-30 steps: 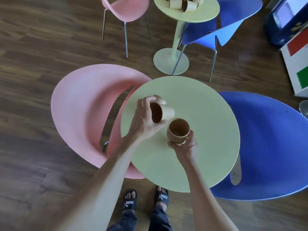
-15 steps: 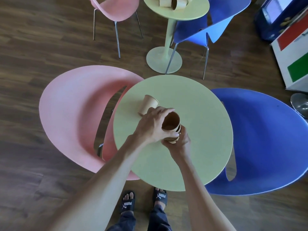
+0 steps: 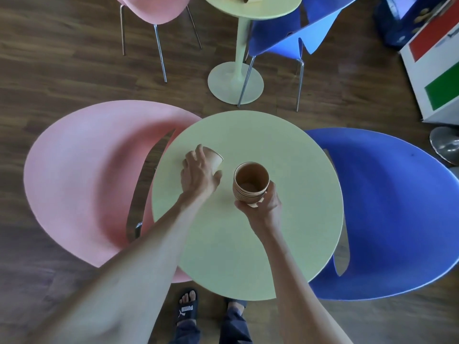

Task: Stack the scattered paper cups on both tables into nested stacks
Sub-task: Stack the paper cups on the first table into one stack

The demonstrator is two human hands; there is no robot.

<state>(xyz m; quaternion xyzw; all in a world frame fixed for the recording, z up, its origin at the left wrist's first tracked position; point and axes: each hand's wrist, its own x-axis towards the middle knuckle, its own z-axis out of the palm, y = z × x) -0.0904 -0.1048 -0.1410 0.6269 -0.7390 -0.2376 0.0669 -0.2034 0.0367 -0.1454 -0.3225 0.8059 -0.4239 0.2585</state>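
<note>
A single head-worn camera looked steeply down from above the person's shoulders, facing forward over a round green table [image 3: 248, 244] that filled the middle of the wide-angle view. Both forearms ran up from the bottom edge, close to the lens. A second table [image 3: 260, 8], farther off, was cut by the top edge. No other view overlapped.

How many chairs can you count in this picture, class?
4: a pink chair left of the near table, a blue chair right of it, another pink chair and another blue chair by the far table. Others may lie outside the picture.
</note>
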